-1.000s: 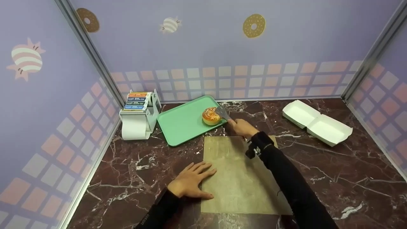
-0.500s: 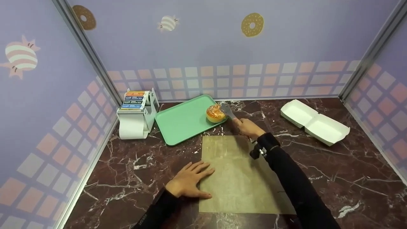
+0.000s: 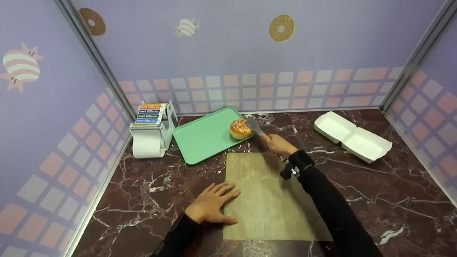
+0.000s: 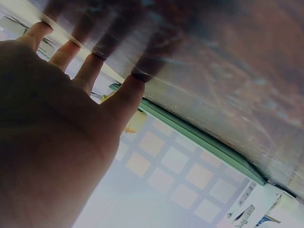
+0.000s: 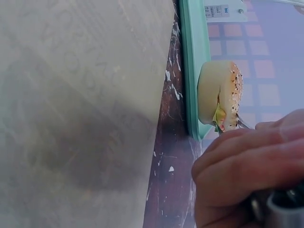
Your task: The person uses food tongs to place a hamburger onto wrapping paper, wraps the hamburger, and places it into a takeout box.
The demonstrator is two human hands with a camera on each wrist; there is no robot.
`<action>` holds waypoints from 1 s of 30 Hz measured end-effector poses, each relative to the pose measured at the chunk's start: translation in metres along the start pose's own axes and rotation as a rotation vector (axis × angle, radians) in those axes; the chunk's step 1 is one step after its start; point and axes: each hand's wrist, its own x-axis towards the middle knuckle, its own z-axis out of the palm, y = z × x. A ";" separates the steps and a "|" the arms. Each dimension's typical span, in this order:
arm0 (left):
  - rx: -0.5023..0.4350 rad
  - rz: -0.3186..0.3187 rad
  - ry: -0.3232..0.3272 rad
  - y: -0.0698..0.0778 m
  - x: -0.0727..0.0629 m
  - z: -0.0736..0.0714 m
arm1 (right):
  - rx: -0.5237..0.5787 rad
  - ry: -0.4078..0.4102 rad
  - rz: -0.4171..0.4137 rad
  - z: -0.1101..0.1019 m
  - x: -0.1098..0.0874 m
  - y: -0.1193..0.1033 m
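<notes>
My right hand [image 3: 280,144] grips grey metal tongs [image 3: 254,125], with their flat blade lying over the right side of a round bun [image 3: 238,130]. The bun has a glossy golden top sprinkled with seeds. It sits over the right end of a green tray [image 3: 203,137]. In the right wrist view, a slit in the bun's pale side [image 5: 213,92] shows a green and yellow filling, near the curled fingers [image 5: 237,164]. My left hand [image 3: 210,205] lies with its fingers spread across the left edge of a sheet of brown paper [image 3: 264,200].
A white dispenser [image 3: 148,141] with a paper roll and coloured labels stands left of the tray. At the right, an unfolded white takeaway box [image 3: 364,142] lies on the dark marble counter [image 3: 385,192]. Purple patterned walls [image 3: 228,53] enclose the back and both sides.
The bun and the tongs first shifted slightly right and up, then settled back a little to the left and down. The left hand has stayed on the paper's edge.
</notes>
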 end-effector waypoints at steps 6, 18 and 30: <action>-0.011 -0.009 -0.018 0.000 0.001 0.002 | 0.071 -0.051 -0.044 -0.015 -0.026 0.006; 0.015 -0.003 -0.006 0.000 0.002 0.000 | 0.067 -0.136 -0.014 -0.049 -0.129 0.050; 0.002 -0.005 -0.013 -0.001 0.001 0.002 | 0.050 -0.246 0.031 -0.032 -0.206 0.077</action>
